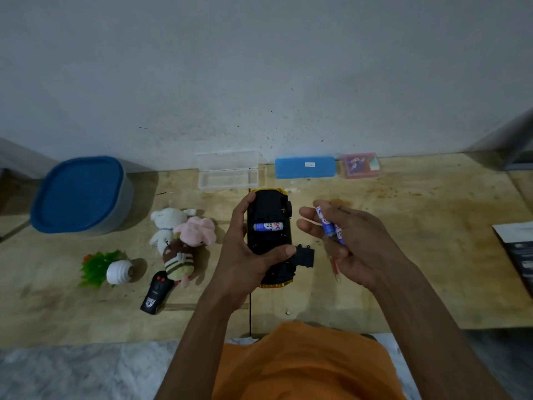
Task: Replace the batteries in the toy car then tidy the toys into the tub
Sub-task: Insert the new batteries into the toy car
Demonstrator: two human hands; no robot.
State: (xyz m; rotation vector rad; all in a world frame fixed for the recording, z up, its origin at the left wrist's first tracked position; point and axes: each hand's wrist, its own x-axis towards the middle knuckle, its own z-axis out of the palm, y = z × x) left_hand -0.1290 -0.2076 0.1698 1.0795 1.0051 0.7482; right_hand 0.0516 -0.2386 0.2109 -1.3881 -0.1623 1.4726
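My left hand (pixel 245 249) grips the yellow toy car (pixel 269 209), turned upside down so its black underside faces up. One blue-and-white battery (pixel 268 226) lies in the open battery bay. The black battery cover (pixel 304 255) sits beside the car's right side. My right hand (pixel 354 241) holds two blue-and-white batteries (pixel 328 226) just right of the car. The grey tub with a blue lid (pixel 80 194) stands shut at the far left. Three plush toys (pixel 181 238) and a black remote control (pixel 155 293) lie left of the car.
An open clear plastic case (pixel 227 171), a blue case (pixel 305 167) and a pink box (pixel 362 166) line the wall. A green toy plant with a white pot (pixel 106 269) lies at the left. A red-tipped screwdriver (pixel 334 267) lies under my right hand. Dark booklet (pixel 516 249) at right edge.
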